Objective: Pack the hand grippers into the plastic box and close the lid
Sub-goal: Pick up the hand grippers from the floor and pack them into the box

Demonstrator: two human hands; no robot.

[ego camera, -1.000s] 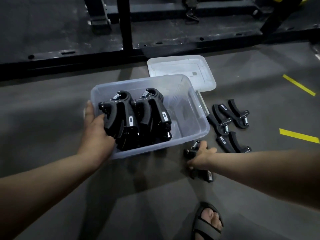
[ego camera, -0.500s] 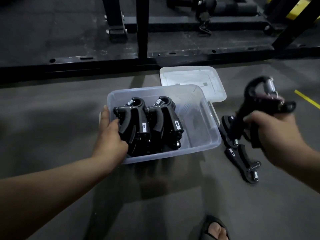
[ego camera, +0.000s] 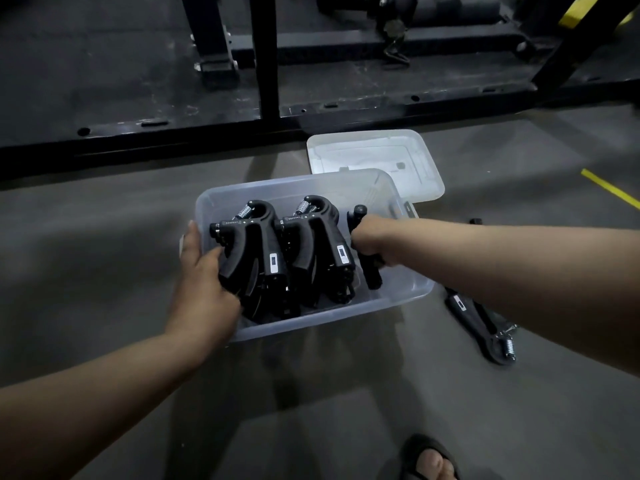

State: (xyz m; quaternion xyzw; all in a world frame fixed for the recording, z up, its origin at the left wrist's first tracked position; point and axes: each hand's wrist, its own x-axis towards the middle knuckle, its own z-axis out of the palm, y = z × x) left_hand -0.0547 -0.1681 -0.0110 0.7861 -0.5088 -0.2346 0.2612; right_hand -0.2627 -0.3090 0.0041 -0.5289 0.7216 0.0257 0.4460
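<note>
On the grey floor (ego camera: 104, 258) below a black frame (ego camera: 207, 135), the plastic box (ego camera: 294, 182) sits mid-frame, its lid (ego camera: 377, 155) lying off behind it. Our left hand (ego camera: 204, 285) curls its fingers round the packed hand grippers (ego camera: 304, 251); our right hand (ego camera: 372, 237) clamps a third hand gripper (ego camera: 371, 277) inside the box's right end. A loose hand gripper (ego camera: 483, 325) lies lower right.

I see a grey concrete floor (ego camera: 104, 271). A clear plastic box (ego camera: 398, 303) sits on it, with the lid (ego camera: 374, 161) flat just behind. Loose hand grippers (ego camera: 481, 327) lie to its right, near a yellow line (ego camera: 609, 192). A black steel frame (ego camera: 207, 133) stands beyond, and a sandalled foot (ego camera: 429, 459) is nearest me.
</note>
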